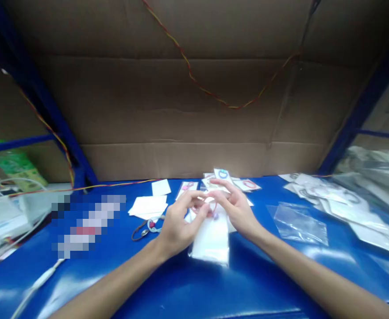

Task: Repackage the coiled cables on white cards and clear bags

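My left hand and my right hand meet at the middle of the blue table. Between them their fingertips pinch a thin pink loop-shaped band, partly hidden by the fingers. Right below lies a white card pack in clear plastic, with a small purple spot near its top. Left of my left hand rest a brown cord loop and a pale loop with a red bead. Just beyond the hands are several carded loops, among them a blue one and a red one.
Blank white cards lie left of the hands. Clear plastic bags are at the right, near a spread pile of packed cards. A white cable crosses the left side. Cardboard stands behind the blue table.
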Action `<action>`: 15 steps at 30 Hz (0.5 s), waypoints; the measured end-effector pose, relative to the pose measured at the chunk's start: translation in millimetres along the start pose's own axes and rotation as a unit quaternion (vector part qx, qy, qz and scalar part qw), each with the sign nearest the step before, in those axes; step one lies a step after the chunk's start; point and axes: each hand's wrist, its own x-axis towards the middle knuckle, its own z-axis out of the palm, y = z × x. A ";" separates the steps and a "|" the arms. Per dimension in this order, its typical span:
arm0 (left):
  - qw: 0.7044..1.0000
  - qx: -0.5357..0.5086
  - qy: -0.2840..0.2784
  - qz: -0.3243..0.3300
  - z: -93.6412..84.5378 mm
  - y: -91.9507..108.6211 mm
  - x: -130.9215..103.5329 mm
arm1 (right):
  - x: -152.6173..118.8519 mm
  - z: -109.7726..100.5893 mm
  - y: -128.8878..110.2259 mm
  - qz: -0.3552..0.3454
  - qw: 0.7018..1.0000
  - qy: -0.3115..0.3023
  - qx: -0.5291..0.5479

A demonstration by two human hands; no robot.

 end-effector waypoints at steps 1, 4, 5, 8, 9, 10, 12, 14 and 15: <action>1.000 -0.009 0.004 -0.015 0.7 -0.5 -0.3 | 0.0 -0.1 0.0 -0.004 1.000 0.002 -0.008; 0.999 -0.004 0.031 -0.021 1.9 -1.0 1.1 | 0.4 -0.5 -0.7 -0.024 1.000 0.009 -0.016; 0.999 0.004 0.041 -0.016 2.0 -1.1 2.0 | 0.4 -0.7 -1.0 -0.032 0.999 0.010 -0.017; 0.998 0.021 0.059 0.005 1.3 -2.8 4.9 | 0.3 -1.4 -1.1 -0.044 0.999 0.013 -0.021; 0.998 0.017 0.059 0.005 0.9 -4.0 5.5 | 0.2 -1.5 -1.0 -0.043 0.999 0.014 -0.023; 0.998 0.010 0.059 0.002 0.7 -5.4 6.1 | 0.2 -1.4 -1.0 -0.041 0.999 0.014 -0.023; 0.998 -0.004 0.058 -0.010 0.6 -8.0 6.6 | 0.7 -1.0 -0.9 -0.042 0.999 0.014 -0.020; 0.997 -0.013 0.069 -0.017 0.8 -9.8 7.0 | 1.7 -0.4 -1.0 -0.048 0.999 0.018 -0.009; 0.997 -0.016 0.075 -0.021 0.9 -10.1 7.1 | 2.2 -0.2 -1.0 -0.044 0.999 0.016 0.000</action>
